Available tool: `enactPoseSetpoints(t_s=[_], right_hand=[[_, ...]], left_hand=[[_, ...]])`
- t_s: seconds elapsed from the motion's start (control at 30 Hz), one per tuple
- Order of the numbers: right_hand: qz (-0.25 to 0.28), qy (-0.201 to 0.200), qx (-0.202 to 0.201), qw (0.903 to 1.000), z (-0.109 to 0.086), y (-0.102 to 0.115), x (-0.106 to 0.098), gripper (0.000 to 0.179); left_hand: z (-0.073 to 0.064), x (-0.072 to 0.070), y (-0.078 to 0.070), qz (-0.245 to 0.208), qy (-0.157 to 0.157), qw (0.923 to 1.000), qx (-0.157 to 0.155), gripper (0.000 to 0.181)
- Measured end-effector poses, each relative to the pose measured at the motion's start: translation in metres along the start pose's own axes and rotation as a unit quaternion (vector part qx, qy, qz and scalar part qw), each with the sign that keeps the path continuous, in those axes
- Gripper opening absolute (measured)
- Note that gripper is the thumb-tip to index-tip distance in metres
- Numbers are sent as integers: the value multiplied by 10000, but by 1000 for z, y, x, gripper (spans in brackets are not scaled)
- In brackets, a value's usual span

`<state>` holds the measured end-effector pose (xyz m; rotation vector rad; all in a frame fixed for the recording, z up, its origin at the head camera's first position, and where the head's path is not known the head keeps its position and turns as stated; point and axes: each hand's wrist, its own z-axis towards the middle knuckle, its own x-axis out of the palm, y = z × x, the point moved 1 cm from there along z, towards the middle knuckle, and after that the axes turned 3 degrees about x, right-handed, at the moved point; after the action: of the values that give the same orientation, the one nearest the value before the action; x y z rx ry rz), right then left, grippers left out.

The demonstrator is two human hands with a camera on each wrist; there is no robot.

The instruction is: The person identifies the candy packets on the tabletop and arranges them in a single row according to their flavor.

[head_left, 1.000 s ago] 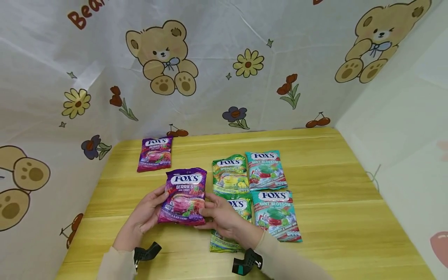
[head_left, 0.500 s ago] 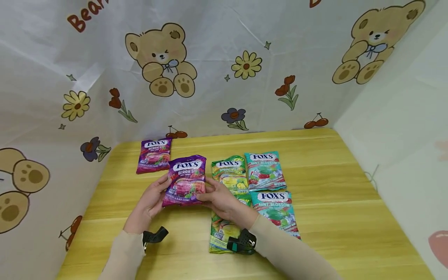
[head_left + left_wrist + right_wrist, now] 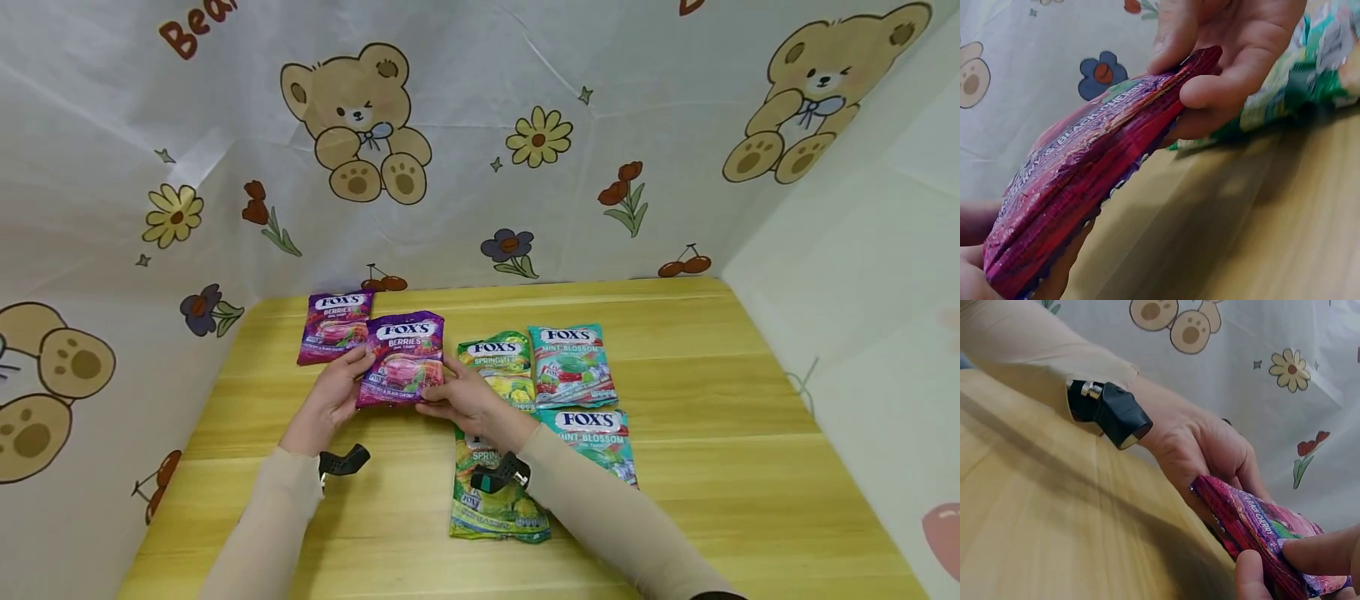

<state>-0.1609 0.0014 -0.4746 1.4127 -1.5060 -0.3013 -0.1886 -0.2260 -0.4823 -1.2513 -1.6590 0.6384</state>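
Note:
A purple Fox's Berries candy bag is held up off the table between both hands, its printed front facing up. My left hand grips its left edge, and my right hand pinches the lower right corner, thumb on the front. From the left wrist, the bag shows tilted above the wood with a gap and shadow below. In the right wrist view the bag spans from one hand to the other. Just behind to its left lies a second purple Berries bag, partly overlapped in the head view.
Two green Spring Tea bags lie in a column, the far one and the near one. Beside them are two teal bags, a far Mint Blossom bag and a near one, partly under the right forearm. A bear-print cloth backs the table.
Both hands have carried the purple candy bag away from the body, toward the back of the table and the other Berries bag. The bags on the table have stayed put.

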Motion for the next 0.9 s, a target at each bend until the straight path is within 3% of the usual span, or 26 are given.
enactPoseSetpoints(t_s=[0.17,0.3,0.47,0.6,0.7,0.9], right_hand=[[-52,-253,22,9997,19,6,1,79],[-77,-400,-1,9992,33,12,1,79],[-52,-573,26,9983,49,16,0,76],[-62,-721,76,9973,60,20,1,70],[-102,-809,7,9967,67,23,2,66],[-208,-1060,-86,9941,80,32,3,63]], left_hand=[[14,-2,-10,497,-415,9979,46,63],[22,-5,-20,624,-692,9956,-1,57],[29,-9,-30,649,-717,9952,-130,56],[35,-11,-38,952,-589,9936,-142,55],[40,-13,-41,1413,-624,9879,-130,53],[50,-13,-43,2143,-1069,9709,52,49]])
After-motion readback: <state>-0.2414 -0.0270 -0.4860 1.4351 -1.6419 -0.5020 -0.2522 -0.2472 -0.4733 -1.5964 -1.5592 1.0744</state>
